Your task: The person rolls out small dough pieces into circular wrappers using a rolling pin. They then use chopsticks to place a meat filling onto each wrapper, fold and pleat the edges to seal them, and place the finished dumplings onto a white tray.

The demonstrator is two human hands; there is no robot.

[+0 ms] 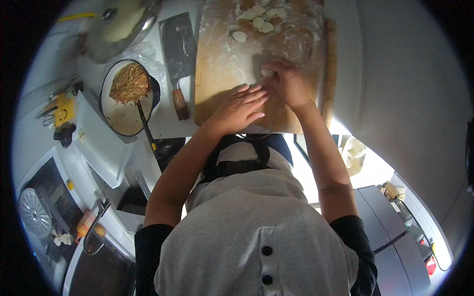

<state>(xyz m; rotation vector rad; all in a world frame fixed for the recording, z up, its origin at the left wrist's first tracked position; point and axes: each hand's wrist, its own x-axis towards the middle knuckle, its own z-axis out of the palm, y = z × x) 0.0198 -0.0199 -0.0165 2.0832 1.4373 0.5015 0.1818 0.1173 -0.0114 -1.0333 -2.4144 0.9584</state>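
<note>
A floured wooden board point(222, 70) lies before me on the counter. Between the thumb and fingers of my right hand point(290, 85) is a small pale lump of dough point(267, 72), over the middle of the board. My left hand point(242, 107) is palm down at the board's near edge, with its fingers apart and nothing seen in it. Its fingertips come close to the right hand. Farther up the board lie several small flattened dough pieces point(258, 23), with one dough round point(239, 36) apart from them. White flour is smeared around them.
Left of the board rests a cleaver point(179, 51) with a wooden handle. Beyond it, a white pan point(124, 120) holds brown minced filling point(130, 83) and a dark-handled utensil point(145, 124). A glass lid point(111, 48) lies at upper left. A long wooden piece point(329, 74) borders the board's right side.
</note>
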